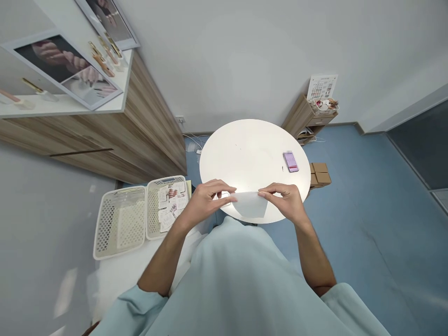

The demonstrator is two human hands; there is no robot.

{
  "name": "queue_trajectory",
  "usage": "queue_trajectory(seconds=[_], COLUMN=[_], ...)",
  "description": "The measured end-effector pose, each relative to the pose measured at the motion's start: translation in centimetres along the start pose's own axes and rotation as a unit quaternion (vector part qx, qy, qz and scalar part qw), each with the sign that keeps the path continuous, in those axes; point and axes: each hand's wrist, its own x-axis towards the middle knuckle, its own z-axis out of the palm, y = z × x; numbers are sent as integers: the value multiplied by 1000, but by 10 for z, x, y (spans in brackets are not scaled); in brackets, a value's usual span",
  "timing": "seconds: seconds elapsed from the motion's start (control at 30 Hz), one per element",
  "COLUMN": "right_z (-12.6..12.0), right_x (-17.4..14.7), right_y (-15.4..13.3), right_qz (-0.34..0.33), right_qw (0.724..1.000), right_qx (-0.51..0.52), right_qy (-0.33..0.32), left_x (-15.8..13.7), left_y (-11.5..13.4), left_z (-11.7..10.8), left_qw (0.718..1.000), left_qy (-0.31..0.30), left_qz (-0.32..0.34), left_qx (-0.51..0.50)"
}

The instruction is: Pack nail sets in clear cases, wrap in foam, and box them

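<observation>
A thin, whitish sheet (250, 205), paper or film, is stretched between my two hands over the near edge of the round white table (241, 140). My left hand (212, 198) pinches its upper left corner between thumb and fingers. At the upper right corner, my right hand (282, 198) pinches it in the same way. A small pale, outlined item (222, 199) shows between the left thumb and fingers; I cannot make out its kind. The sheet's lower part hangs toward my body.
A phone-like purple item (290, 161) lies on the table's right side. White baskets stand at left, one (121, 224) beside another (151, 210) holding printed cards (172, 205). A wooden cabinet (154, 116) is behind them. Cardboard boxes (320, 173) sit right of the table.
</observation>
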Motion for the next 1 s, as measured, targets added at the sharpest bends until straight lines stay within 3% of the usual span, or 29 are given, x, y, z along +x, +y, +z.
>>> queue_trajectory(seconds=[0.23,0.37,0.57,0.83,1.0], right_z=[16,22,11,-50,-81], right_x=[-8,-10,-4,18,35], right_y=[3,7,15,41,57], right_qz=[6,-1,-44,-20,-82], right_qw=[1000,1000,998,992,984], right_qx=[1,6,0,19,13], right_qy=[13,1,-50,-121,-156], left_x=[-9,-9,2,22,33], left_y=[-6,-2,6,20,31], left_z=[-17,-16,24,81,110], left_qw=[997,992,994,994,991], left_qy=[-45,-51,-45,26,60], left_qz=[-3,7,66,15,-26], left_qx=[55,113,76,104,117])
